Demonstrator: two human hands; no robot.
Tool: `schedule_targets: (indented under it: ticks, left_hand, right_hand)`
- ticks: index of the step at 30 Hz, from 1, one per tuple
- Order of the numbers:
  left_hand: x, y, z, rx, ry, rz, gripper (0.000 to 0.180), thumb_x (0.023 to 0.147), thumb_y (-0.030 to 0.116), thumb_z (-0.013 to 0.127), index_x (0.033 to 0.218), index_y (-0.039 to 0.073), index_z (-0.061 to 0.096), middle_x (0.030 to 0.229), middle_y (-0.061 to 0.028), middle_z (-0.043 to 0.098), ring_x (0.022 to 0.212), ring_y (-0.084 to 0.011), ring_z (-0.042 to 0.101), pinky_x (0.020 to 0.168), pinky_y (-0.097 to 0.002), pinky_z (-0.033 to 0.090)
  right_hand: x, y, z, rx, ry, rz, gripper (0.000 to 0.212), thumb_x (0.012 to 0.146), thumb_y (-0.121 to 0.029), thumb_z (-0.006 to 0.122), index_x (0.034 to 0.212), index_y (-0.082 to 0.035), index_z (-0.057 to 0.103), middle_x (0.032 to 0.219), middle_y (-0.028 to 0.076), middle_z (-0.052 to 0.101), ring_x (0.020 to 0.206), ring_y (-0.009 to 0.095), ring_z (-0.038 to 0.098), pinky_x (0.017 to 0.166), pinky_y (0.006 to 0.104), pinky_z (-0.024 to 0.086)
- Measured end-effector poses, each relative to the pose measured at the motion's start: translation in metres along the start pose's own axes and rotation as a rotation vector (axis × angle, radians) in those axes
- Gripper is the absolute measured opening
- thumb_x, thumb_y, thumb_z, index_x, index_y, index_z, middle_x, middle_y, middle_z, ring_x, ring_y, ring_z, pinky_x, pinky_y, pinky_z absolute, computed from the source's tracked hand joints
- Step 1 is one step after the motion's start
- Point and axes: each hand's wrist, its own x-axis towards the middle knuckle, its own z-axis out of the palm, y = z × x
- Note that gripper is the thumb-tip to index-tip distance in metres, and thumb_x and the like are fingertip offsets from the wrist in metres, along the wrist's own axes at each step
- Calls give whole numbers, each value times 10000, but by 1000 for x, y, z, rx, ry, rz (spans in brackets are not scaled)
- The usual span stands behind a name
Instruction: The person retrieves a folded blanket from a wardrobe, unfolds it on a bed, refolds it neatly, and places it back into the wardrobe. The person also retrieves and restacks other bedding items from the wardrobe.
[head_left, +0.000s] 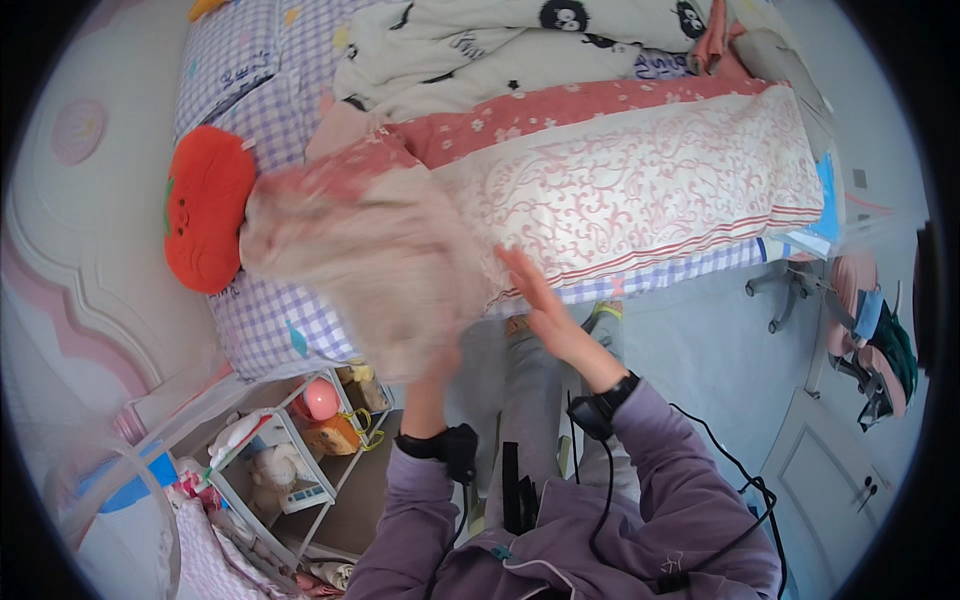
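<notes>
A pink-and-white floral quilt [650, 190] lies folded lengthwise over the bed. Its left end is lifted, bunched and smeared by motion. My left hand [437, 362] is at the lower edge of that raised end and grips the cloth, though blur and fabric hide most of its fingers. Beside it to the right, my right hand [545, 305] is open, fingers stretched toward the quilt's near edge; whether they touch it I cannot tell. A red tomato-shaped cushion [208, 208] rests left of the raised cloth, on a purple checked sheet [270, 320].
A white blanket with dark figures [480, 50] lies along the far side. The curved headboard [75, 220] borders the left. Below it stands a shelf unit [330, 480] with toys. At right are a wheeled chair base [785, 295] and a white door [830, 480]. Black cables hang from my wrists.
</notes>
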Motion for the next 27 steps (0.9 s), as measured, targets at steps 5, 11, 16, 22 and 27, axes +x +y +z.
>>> schedule_targets:
  ticks: [5,11,16,22,27]
  left_hand:
    - [42,81,137,226,-499,511,612,759,133,675,1299,32,405,1425,-177,349,1298,-339,374,1073,-447,282]
    - [57,56,121,237,-106,320,487,775,125,658,1227,48,496,1358,-162,436,1267,-334,392,1060,-449,281]
    - [73,8,94,506,76,157,527,813,185,659,1260,4,448,1296,-258,446,1230,-363,408,1023,-440,315]
    - [131,-33,118,92,126,-158,663,867,296,628,1322,-73,318,1294,-211,455,1210,-282,431,1009,-371,336]
    - [90,-67,98,-580,-52,-675,468,894,280,606,1236,15,427,1172,-113,551,973,-158,549,811,-271,428]
  right_hand:
    - [-42,-34,-87,426,607,241,669,961,-503,321,1434,-44,207,1459,93,292,1325,222,319,1100,369,224]
    - [-62,-39,-173,228,918,360,724,925,-455,457,1426,-9,186,1384,140,378,1248,251,402,1029,367,322]
    - [-63,-19,-167,-345,861,156,937,788,-259,723,1421,52,106,1411,262,253,1290,289,326,1048,366,301]
    - [-27,-8,-193,-660,779,226,511,755,-150,674,1229,-37,518,1110,205,594,1059,331,560,916,359,424]
    - [-38,-23,-196,-1027,909,105,526,769,-104,669,1266,-68,502,1240,187,501,1168,314,474,960,374,380]
